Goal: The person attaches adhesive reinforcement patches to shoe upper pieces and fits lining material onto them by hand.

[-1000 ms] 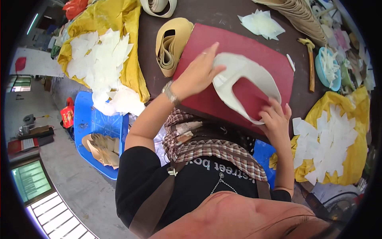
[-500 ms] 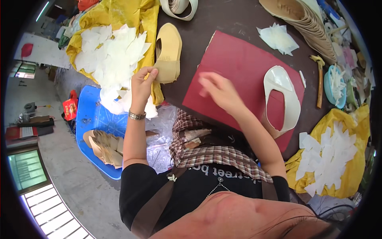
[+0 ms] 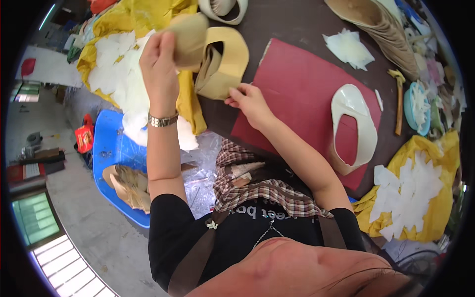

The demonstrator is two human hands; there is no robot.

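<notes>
My left hand [image 3: 159, 74] is raised at the far left of the table, its thumb and fingers closed on a tan shoe upper piece [image 3: 190, 39] blurred by motion. Close beside it another tan shoe upper [image 3: 235, 52], with a curved opening and a folded lower part, is tilted over the table. Its near right corner is pinched between the fingers of my right hand [image 3: 250, 103]. To the right, a white shoe upper [image 3: 366, 133] with a large opening lies on the dark red board [image 3: 297, 94]. Whether the two tan pieces are joined is hidden.
Yellow sheets [image 3: 190, 111] bearing white cut pieces [image 3: 118, 69] lie left and right. A hammer [image 3: 399, 104], a blue bowl [image 3: 409, 111] and stacked tan uppers [image 3: 381, 34] stand right. A blue tub [image 3: 106, 163] holding tan pieces is at lower left.
My left hand has risen, lifting a tan piece up and leftward. My right hand has moved left from over the red board and taken hold of the other tan upper's corner.
</notes>
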